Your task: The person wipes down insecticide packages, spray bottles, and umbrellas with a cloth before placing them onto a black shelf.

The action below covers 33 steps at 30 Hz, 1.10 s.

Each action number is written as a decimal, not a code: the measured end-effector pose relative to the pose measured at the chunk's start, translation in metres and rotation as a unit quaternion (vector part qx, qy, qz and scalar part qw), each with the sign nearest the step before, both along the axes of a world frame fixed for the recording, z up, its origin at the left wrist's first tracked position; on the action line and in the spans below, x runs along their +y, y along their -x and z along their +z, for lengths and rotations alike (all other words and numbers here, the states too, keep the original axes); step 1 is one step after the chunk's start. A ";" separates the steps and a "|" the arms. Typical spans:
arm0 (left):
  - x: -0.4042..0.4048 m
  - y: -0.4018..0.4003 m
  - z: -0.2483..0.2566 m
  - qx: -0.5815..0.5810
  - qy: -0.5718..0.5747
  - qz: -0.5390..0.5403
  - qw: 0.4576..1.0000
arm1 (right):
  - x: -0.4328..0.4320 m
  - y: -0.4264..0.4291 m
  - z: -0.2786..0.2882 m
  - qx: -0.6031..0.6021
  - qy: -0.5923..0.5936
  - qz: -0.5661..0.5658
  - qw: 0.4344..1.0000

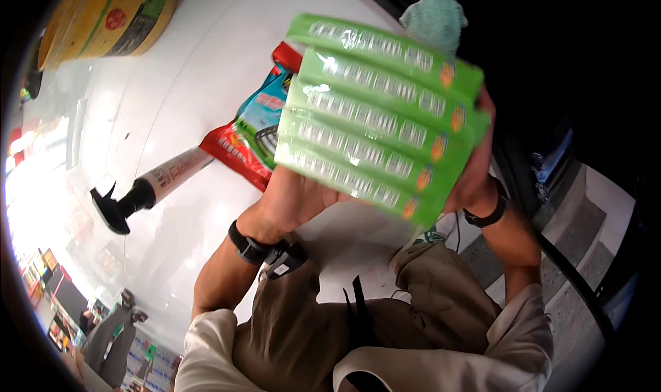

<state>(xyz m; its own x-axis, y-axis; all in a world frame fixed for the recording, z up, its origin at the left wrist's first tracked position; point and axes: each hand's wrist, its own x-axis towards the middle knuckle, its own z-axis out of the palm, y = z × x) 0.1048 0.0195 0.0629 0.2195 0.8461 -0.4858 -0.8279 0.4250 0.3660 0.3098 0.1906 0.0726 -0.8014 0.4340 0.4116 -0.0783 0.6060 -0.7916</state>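
Both of my hands hold up a stack of several flat green packs point(361, 118) in shiny clear wrap, with printed codes along their edges. My left hand point(297, 198) supports the lower left side, its fingers partly hidden underneath. At the right end, my right hand point(475, 159) grips the stack and looks blurred. Behind the stack, a red and blue plastic packet point(253, 128) is partly covered by it. Just left of the packet lies a white bottle point(178, 170) with a black trigger head, on the white floor point(170, 108).
A yellow round container point(129, 15) stands at the upper left. A pale green cloth-like figure point(436, 17) is at the top, beside a dark area. Grey steps point(573, 227) lie to the right. Dark grey trousers point(111, 345) and stocked shelves show at the lower left.
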 end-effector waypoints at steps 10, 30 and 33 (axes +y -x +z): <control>0.029 -0.032 0.000 0.342 -0.084 0.017 0.936 | 0.002 -0.082 0.003 0.124 0.630 -0.201 0.740; 0.200 -0.165 -0.035 0.297 -0.219 -0.133 0.920 | 0.025 -0.167 -0.004 0.233 0.647 -0.281 0.670; 0.202 -0.170 -0.049 0.274 -0.200 -0.136 0.931 | 0.040 -0.174 -0.010 0.229 0.628 -0.311 0.676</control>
<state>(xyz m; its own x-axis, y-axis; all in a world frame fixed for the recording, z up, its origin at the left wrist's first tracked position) 0.2745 0.2218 0.0137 0.2649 0.9326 -0.2452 -0.3523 0.3303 0.8757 0.4836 0.2303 0.0622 -0.2177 0.8653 -0.4515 -0.5284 -0.4934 -0.6909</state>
